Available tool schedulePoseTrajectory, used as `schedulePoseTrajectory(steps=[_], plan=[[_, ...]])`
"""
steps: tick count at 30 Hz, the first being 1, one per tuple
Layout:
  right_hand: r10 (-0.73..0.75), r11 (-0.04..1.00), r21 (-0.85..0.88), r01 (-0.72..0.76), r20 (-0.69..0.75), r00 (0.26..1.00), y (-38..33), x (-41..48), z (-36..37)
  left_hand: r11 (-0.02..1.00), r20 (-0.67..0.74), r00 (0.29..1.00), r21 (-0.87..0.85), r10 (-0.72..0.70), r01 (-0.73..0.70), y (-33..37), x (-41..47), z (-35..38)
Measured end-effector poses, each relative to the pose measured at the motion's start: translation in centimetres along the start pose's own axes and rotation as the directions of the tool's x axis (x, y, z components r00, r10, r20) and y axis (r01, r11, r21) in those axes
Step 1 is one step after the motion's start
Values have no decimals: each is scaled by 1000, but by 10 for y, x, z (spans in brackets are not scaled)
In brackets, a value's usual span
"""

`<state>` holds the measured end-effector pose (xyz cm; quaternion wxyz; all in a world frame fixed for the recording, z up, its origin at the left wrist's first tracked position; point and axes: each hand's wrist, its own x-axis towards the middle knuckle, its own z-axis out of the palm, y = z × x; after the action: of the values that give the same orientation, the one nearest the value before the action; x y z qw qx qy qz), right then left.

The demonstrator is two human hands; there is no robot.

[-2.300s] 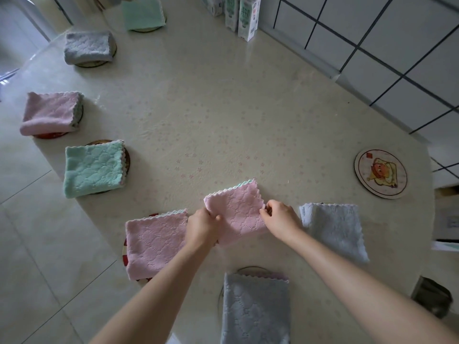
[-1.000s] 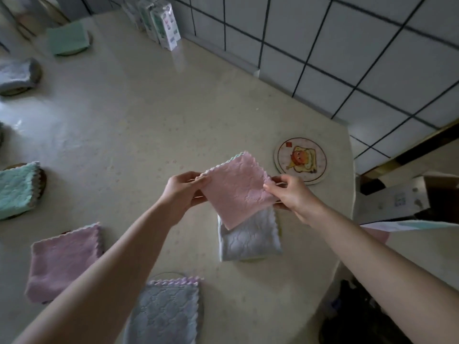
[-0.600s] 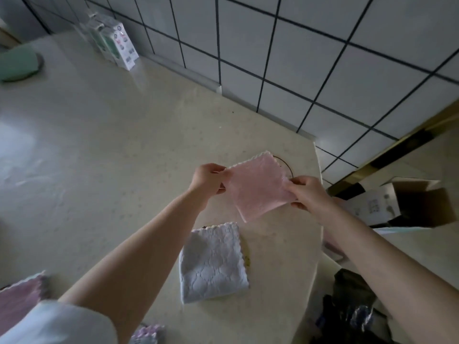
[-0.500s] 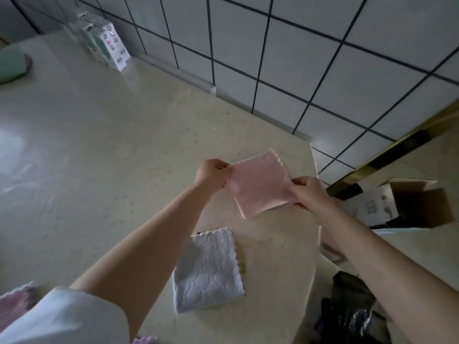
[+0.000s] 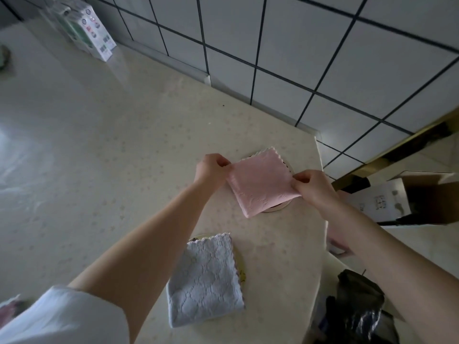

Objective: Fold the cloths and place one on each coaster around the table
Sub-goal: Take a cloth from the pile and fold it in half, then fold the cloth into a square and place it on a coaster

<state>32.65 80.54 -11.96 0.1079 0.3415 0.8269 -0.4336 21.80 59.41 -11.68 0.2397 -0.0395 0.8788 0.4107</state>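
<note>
Folded grey quilted cloth (image 5: 205, 281) lying on round coaster (image 5: 240, 265), near table edge. Left hand (image 5: 211, 168) pinching left corner of folded pink scalloped cloth (image 5: 260, 184); right hand (image 5: 311, 186) pinching right corner. Pink cloth covering round cream coaster (image 5: 277, 208) on speckled cream table (image 5: 99, 145).

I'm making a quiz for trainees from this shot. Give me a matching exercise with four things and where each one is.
Things:
1. folded pink cloth
2. folded grey cloth
3. small printed cartons
4. open cardboard box

Places:
A. by the tiled wall, far left
B. held in both hands over a round coaster
C. off the table, at right
D. lying on a coaster near the table edge

Pairs: 1-B, 2-D, 3-A, 4-C
</note>
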Motion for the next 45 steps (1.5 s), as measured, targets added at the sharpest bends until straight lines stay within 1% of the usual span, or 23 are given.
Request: schedulePoseTrajectory(steps=[4,6,8,10,13,15,17,22,24,27,30,33,35,37,40,42,43,45], plan=[[-98,993,-77,94,-56,994,-12,11,-14,996,36,999,-83,-32,35,-11,-6,4],[-115,989,-96,109,-62,991,-19,19,-18,992,71,996,-110,-48,56,-13,-11,6],[-142,984,-119,134,-62,988,-26,25,-19,993,71,997,-111,-42,50,-15,-14,5],[-170,975,-153,162,-44,984,-27,31,-16,997,42,999,-72,-17,20,-18,-17,3],[-188,952,-253,170,-45,981,-23,33,-8,994,2,999,105,37,-37,-25,-23,4],[-219,910,-374,179,-67,973,-20,27,-2,981,-16,996,175,84,-80,-26,-27,8],[-258,864,-466,188,-91,962,-17,14,5,977,-33,993,189,110,-102,-26,-28,10],[-395,710,-652,267,-54,917,1,-15,24,982,-51,995,171,87,-77,-25,-25,11],[-425,672,-688,273,-56,904,9,-18,27,979,-56,994,188,93,-81,-24,-28,10],[-409,694,-672,256,-76,909,6,-24,29,972,-75,994,227,85,-66,-26,-38,5],[-406,714,-656,246,-101,908,2,-43,29,974,-122,989,220,79,-51,-39,-59,-4],[-443,702,-646,298,-69,894,8,-73,36,968,-208,972,244,105,-52,-61,-90,-17],[-465,700,-625,347,-30,885,13,-95,45,970,-254,962,239,96,-34,-77,-114,-26],[-488,704,-590,394,1,873,16,-115,55,980,-295,955,200,39,22,-94,-137,-30],[-516,709,-527,469,67,854,17,-144,73,984,-354,931,113,-89,136,-120,-169,-29],[-532,696,-504,512,117,839,17,-158,86,985,-372,919,49,-133,163,-134,-188,-24],[-522,709,-478,519,140,842,16,-163,92,985,-372,915,18,-153,172,-140,-197,-22],[-455,803,-349,483,166,875,12,-170,103,981,-360,913,-34,-191,192,-147,-213,-18]])
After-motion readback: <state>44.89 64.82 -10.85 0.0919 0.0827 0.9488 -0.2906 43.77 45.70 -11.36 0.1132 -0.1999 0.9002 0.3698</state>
